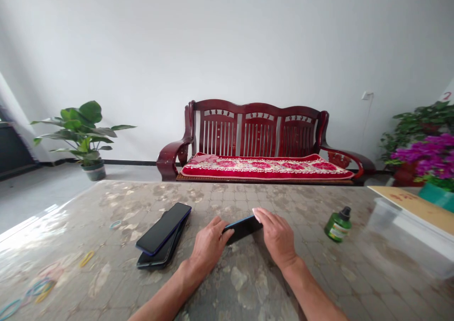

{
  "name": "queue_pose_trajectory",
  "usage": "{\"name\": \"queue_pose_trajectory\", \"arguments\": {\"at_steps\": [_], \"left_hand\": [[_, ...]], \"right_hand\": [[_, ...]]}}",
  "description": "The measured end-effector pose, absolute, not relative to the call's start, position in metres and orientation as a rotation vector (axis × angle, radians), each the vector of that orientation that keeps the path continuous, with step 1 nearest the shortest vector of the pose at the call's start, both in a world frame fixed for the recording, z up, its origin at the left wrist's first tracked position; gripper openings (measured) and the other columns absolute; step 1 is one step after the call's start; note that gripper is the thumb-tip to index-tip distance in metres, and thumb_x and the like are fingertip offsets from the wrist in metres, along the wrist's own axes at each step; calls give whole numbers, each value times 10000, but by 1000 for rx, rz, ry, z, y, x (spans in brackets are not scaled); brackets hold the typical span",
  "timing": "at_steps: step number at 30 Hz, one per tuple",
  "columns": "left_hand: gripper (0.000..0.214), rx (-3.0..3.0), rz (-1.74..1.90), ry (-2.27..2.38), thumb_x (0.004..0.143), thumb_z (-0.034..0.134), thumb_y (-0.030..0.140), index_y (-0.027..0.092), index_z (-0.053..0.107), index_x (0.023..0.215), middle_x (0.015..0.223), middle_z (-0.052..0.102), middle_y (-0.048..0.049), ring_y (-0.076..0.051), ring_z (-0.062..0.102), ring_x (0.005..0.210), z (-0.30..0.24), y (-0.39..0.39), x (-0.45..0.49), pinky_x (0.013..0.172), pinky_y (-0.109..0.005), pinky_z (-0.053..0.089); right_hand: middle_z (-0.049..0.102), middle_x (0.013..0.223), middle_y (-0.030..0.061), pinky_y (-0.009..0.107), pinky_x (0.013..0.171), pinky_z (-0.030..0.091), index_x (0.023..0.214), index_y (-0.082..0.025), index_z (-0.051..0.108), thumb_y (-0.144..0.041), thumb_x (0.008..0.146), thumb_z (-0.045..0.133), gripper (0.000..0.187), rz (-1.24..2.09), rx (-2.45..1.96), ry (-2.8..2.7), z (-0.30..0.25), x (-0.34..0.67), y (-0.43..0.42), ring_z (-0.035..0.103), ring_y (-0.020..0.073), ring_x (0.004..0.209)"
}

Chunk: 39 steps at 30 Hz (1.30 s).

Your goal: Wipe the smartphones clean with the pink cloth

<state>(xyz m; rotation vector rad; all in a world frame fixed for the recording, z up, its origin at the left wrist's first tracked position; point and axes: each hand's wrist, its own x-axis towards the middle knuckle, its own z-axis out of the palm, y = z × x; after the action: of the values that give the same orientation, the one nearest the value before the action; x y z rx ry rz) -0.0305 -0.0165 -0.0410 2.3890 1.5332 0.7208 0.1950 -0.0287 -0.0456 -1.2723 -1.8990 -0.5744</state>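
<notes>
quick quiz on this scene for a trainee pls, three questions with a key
1. True or false: the green bottle stands on the table to the right of the right grip.

2. Multiple choice: what are the left grip and the right grip both touching?
A) the green bottle
B) a dark-screened phone
C) a rubber band

3. Count: how many phones make up the overlapping stack to the left of the left grip?

Key: 1. True. 2. B. 3. Two, one resting on the other.
</notes>
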Motion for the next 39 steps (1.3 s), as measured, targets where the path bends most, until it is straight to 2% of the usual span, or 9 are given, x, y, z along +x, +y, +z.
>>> {"name": "queue_pose_trajectory", "arguments": {"at_steps": [8, 14, 19, 22, 28, 32, 35, 37, 39], "left_hand": [[246, 2375, 728, 1559, 975, 492, 320, 209, 633, 807, 836, 606, -9, -160, 619, 758, -41, -17, -30, 647, -236, 388], [261, 2387, 729, 1560, 973, 474, 326, 211, 640, 808, 846, 615, -18, -169, 625, 783, -37, -20, -30, 663, -238, 407], [249, 2401, 727, 1580, 973, 482, 326, 211, 642, 822, 842, 611, -18, -168, 626, 776, -40, -20, -30, 660, -234, 414], [242, 2411, 741, 1579, 976, 485, 324, 210, 649, 839, 841, 608, -17, -167, 629, 776, -42, -21, -30, 662, -233, 419], [231, 2521, 793, 1545, 992, 469, 327, 228, 669, 932, 856, 610, -19, -165, 629, 782, -45, -23, -37, 681, -237, 433], [265, 2801, 752, 1396, 1012, 427, 347, 240, 669, 1024, 857, 616, -43, -197, 607, 811, -46, -27, -41, 743, -289, 445], [206, 2912, 668, 1305, 986, 476, 330, 244, 656, 1040, 853, 617, -53, -219, 585, 821, -45, -34, -38, 756, -324, 453], [128, 2930, 650, 1239, 942, 542, 294, 244, 649, 992, 861, 615, -52, -229, 575, 846, -45, -38, -33, 838, -366, 453], [76, 2908, 684, 1182, 875, 601, 230, 243, 637, 941, 882, 616, -48, -242, 574, 899, -46, -41, -27, 986, -446, 396]], "right_hand": [[715, 1159, 18, 273, 905, 506, 1213, -253, 664, -135, 981, 414, 361, -500, -1231, -1873, -51, 187, -27, 688, 161, 980], [719, 1144, 13, 287, 822, 550, 1152, -277, 691, -129, 908, 411, 399, -272, -1387, -1659, -56, 194, -18, 693, 179, 988], [763, 960, 22, 288, 655, 544, 1079, -280, 714, -246, 889, 429, 345, 24, -1544, -1429, -65, 204, -10, 704, 178, 675], [765, 873, 35, 289, 602, 519, 1062, -266, 719, -315, 899, 425, 340, 127, -1566, -1365, -68, 203, -9, 685, 185, 594], [762, 892, 52, 331, 676, 533, 954, -270, 733, -374, 868, 463, 302, 233, -1572, -1335, -75, 208, -10, 713, 241, 777], [755, 942, 97, 345, 657, 560, 1040, -200, 695, -486, 867, 472, 401, 489, -1422, -1095, -76, 210, -5, 723, 255, 787], [745, 999, 121, 340, 671, 566, 1050, -175, 684, -520, 826, 542, 436, 559, -1339, -983, -76, 207, -2, 717, 270, 864], [745, 1004, 113, 356, 769, 559, 1009, -175, 697, -505, 802, 583, 406, 551, -1316, -983, -78, 203, -1, 702, 269, 926], [746, 1008, 101, 368, 844, 539, 990, -178, 703, -490, 801, 598, 381, 557, -1297, -1001, -81, 199, -2, 691, 262, 955]]}}
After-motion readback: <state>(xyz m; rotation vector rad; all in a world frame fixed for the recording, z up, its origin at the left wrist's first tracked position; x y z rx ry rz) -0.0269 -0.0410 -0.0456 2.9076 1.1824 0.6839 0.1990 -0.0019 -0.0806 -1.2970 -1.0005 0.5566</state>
